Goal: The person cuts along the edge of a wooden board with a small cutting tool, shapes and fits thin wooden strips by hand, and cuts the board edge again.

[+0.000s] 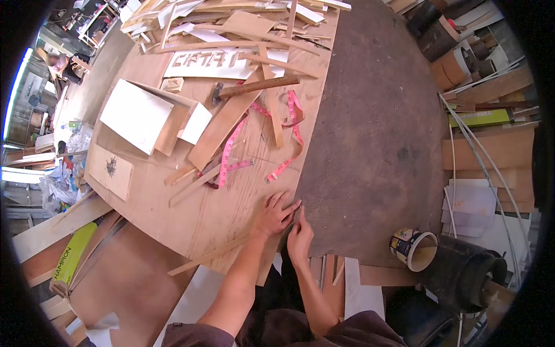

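Observation:
My left hand [274, 215] rests on the near right edge of the plywood table [214, 225], fingers spread, its fingertips close to my right hand. Just off that edge, my right hand [300, 236] is closed in a pinch with the index finger pointing up; whatever it may hold is too small to make out. Beyond the hands lies a pink measuring tape [229, 147], loosely curled over wood strips. A hammer [257, 87] with a wooden handle lies across a flat board [222, 130]. A white-faced box [139, 115] stands to the left.
Scrap wood strips [243, 26] are heaped at the table's far end. A small board [110, 173] bears a pile of what look like nails. A bucket [414, 250] lies tipped on the floor at right, beside a black drum [465, 272]. Another person [63, 66] sits far left.

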The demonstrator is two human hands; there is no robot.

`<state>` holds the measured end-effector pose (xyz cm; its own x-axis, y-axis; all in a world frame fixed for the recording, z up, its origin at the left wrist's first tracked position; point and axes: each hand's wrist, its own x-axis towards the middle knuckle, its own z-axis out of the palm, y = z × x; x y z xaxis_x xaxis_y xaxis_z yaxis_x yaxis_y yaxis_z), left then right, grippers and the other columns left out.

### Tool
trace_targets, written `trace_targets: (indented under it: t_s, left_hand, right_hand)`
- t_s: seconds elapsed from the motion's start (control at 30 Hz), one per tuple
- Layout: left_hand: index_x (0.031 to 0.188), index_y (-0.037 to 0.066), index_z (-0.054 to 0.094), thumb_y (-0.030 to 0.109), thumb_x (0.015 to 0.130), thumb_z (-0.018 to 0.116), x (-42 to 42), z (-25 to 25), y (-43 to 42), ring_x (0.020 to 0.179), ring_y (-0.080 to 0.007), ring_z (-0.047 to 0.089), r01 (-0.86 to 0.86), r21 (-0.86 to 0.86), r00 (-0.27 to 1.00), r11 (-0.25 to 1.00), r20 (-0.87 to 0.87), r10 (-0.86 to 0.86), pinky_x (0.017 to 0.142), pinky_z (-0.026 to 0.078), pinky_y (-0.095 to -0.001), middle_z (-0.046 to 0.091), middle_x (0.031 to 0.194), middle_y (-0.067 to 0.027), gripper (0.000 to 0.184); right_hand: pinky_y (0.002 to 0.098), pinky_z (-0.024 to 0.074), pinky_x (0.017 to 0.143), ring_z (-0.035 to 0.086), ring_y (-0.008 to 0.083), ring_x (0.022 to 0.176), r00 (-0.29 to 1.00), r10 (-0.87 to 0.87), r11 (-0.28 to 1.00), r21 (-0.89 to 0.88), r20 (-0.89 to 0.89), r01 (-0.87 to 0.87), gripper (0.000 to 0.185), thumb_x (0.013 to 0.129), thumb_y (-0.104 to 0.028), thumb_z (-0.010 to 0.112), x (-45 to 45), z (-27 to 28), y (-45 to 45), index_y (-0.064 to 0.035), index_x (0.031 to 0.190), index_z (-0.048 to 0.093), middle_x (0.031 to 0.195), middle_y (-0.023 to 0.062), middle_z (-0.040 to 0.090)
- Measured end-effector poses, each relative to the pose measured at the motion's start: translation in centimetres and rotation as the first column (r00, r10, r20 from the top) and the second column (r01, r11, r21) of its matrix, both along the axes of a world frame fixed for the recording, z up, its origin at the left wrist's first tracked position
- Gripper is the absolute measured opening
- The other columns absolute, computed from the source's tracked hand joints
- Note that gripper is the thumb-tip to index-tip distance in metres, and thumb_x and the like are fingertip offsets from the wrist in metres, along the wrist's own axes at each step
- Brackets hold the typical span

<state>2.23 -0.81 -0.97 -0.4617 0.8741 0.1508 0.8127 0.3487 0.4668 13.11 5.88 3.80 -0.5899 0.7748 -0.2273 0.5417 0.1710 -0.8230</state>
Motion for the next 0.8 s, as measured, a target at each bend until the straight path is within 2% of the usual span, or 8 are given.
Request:
trace_targets:
  t_s: [0.1, 0.2, 0.27, 0.33, 0.43, 0.6, 0.7, 0.8]
  left_hand:
    - [0.132, 0.028, 0.061, 0.028, 0.087, 0.065, -0.2, 0.2, -0.4, 0.129, -0.0305, 0.042, 0.036, -0.064, 0.998, 0.997, -0.055, -0.04, 0.108, 0.029, -0.0473, 0.048, 0.142, -0.0112, 0.046]
    - [0.129, 0.026, 0.063, 0.027, 0.087, 0.064, -0.2, 0.7, 0.1, 0.129, -0.0265, 0.042, -0.013, -0.002, 0.999, 1.0, -0.046, 0.013, 0.11, 0.029, -0.0449, 0.049, 0.142, -0.0078, 0.042]
    - [0.131, 0.026, 0.062, 0.03, 0.086, 0.066, 0.0, 0.2, 0.1, 0.128, -0.0309, 0.042, 0.01, -0.016, 0.999, 1.0, -0.045, -0.011, 0.108, 0.029, -0.048, 0.048, 0.142, -0.011, 0.046]
    - [0.131, 0.026, 0.061, 0.03, 0.086, 0.066, 0.1, -0.2, 0.0, 0.128, -0.031, 0.043, 0.006, -0.013, 0.999, 1.0, -0.046, -0.007, 0.108, 0.029, -0.0481, 0.048, 0.142, -0.0112, 0.046]
    - [0.131, 0.026, 0.062, 0.029, 0.085, 0.066, 0.1, -0.3, -0.7, 0.127, -0.0312, 0.043, 0.017, -0.03, 0.999, 0.999, -0.051, -0.019, 0.108, 0.03, -0.048, 0.048, 0.142, -0.0115, 0.045]
    - [0.128, 0.025, 0.064, 0.03, 0.084, 0.067, 0.1, -0.1, 0.0, 0.129, -0.0309, 0.042, 0.0, 0.012, 0.999, 1.0, -0.037, 0.001, 0.108, 0.031, -0.048, 0.048, 0.141, -0.0119, 0.045]
    - [0.128, 0.025, 0.064, 0.03, 0.084, 0.067, -0.1, -0.5, -0.2, 0.129, -0.031, 0.042, 0.014, -0.008, 0.998, 1.0, -0.054, -0.014, 0.109, 0.03, -0.0483, 0.049, 0.14, -0.0122, 0.044]
    - [0.126, 0.024, 0.065, 0.029, 0.086, 0.065, 0.0, 0.1, 0.0, 0.128, -0.0266, 0.043, 0.023, -0.067, 0.989, 0.997, -0.142, -0.032, 0.109, 0.029, -0.0449, 0.05, 0.138, -0.008, 0.04]
  right_hand:
    - [0.0422, 0.0473, 0.077, 0.06, 0.037, 0.081, 0.998, -0.045, 0.999, -0.002, -0.053, 0.045, 0.051, 0.091, 0.003, 0.048, -1.8, -0.9, 0.8, 0.0006, 0.142, 0.046, 0.091, 0.0266, 0.062]
    - [0.0424, 0.0469, 0.078, 0.06, 0.0362, 0.083, 0.997, -0.042, 0.999, -0.002, -0.061, 0.042, 0.051, 0.091, 0.003, 0.048, -0.7, 0.8, 0.1, 0.0008, 0.142, 0.046, 0.092, 0.0259, 0.062]
    - [0.0428, 0.047, 0.079, 0.06, 0.0357, 0.084, 0.999, -0.001, 1.0, -0.024, 0.038, 0.001, 0.05, 0.092, 0.002, 0.05, 0.6, 1.3, -0.9, 0.0003, 0.142, 0.047, 0.093, 0.0258, 0.062]
    - [0.0428, 0.0472, 0.077, 0.06, 0.036, 0.082, 0.999, -0.013, 0.999, -0.031, 0.047, 0.015, 0.05, 0.092, 0.002, 0.05, -0.6, 0.0, 0.0, -0.0007, 0.142, 0.047, 0.091, 0.0267, 0.061]
    - [0.0429, 0.0472, 0.075, 0.06, 0.0376, 0.078, 0.995, -0.037, 0.996, 0.081, -0.094, 0.045, 0.053, 0.091, 0.003, 0.049, -1.9, -1.1, 0.4, -0.0018, 0.143, 0.046, 0.089, 0.0278, 0.061]
    - [0.0448, 0.0474, 0.076, 0.06, 0.0401, 0.078, 1.0, 0.002, 1.0, 0.009, 0.026, -0.002, 0.05, 0.093, 0.001, 0.049, 0.0, 1.8, -0.6, -0.002, 0.143, 0.046, 0.091, 0.0297, 0.062]
    - [0.0439, 0.0471, 0.078, 0.059, 0.0398, 0.082, 1.0, -0.023, 0.999, 0.025, 0.01, 0.023, 0.052, 0.092, 0.002, 0.049, -2.7, 0.4, 1.0, -0.0025, 0.143, 0.046, 0.092, 0.0294, 0.061]
    - [0.0435, 0.0464, 0.078, 0.058, 0.0398, 0.084, 0.998, -0.049, 0.998, 0.038, 0.026, 0.048, 0.054, 0.09, 0.003, 0.049, -1.4, 0.7, 0.3, -0.0023, 0.144, 0.046, 0.093, 0.0279, 0.06]
